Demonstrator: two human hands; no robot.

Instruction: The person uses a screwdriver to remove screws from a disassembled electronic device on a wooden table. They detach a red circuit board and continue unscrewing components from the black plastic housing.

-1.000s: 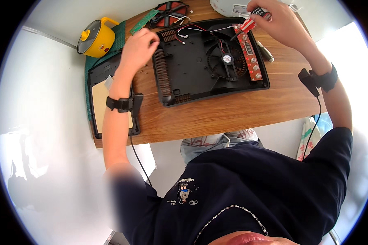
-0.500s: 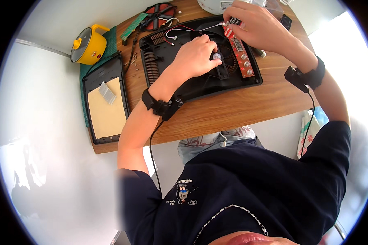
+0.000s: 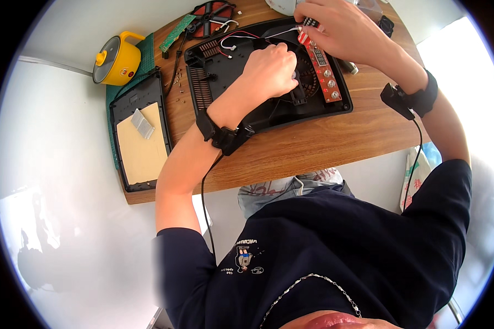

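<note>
My left hand (image 3: pixel 270 71), curled, hold unclear, has joined my right hand (image 3: pixel 337 28), gripping a screwdriver (image 3: pixel 311 22), over the black housing (image 3: pixel 225 75), so both work there.

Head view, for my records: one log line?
left hand: over black round fan, contact unclear | right hand: holding red striped screwdriver | black plastic housing: on brown wooden table

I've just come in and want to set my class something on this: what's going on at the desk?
A person is working over an open black casing. The right hand holds a red-and-white-handled screwdriver at the far end of a red circuit board; its tip is hidden. The left hand is curled over the casing's fan; whether it grips anything can't be seen. Small screws lie loose on the wooden table.
</note>
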